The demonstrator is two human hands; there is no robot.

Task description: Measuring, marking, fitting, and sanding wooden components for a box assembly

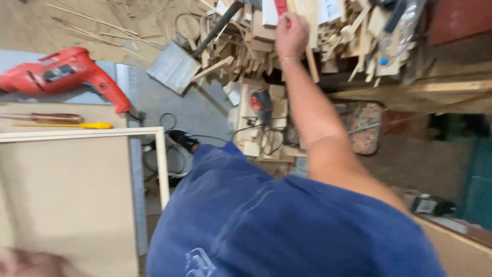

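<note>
A workbench (pixel 61 205) carried a pale framed panel (pixel 77 174), a red power drill (pixel 61 74), a wooden-handled screwdriver (pixel 43 117) and a yellow-handled one (pixel 77 125). The floor (pixel 169 107) held a heap of wood offcuts (pixel 256 46) and a small orange power tool (pixel 261 102).

A red object (pixel 280 6), flat and narrow, sticks up out of the right hand (pixel 291 36) at the top of the view, mostly cut off by the edge. Beside it a pale wooden strip (pixel 312 64) slants down from the same grip, against the heap of offcuts (pixel 241 43).
</note>
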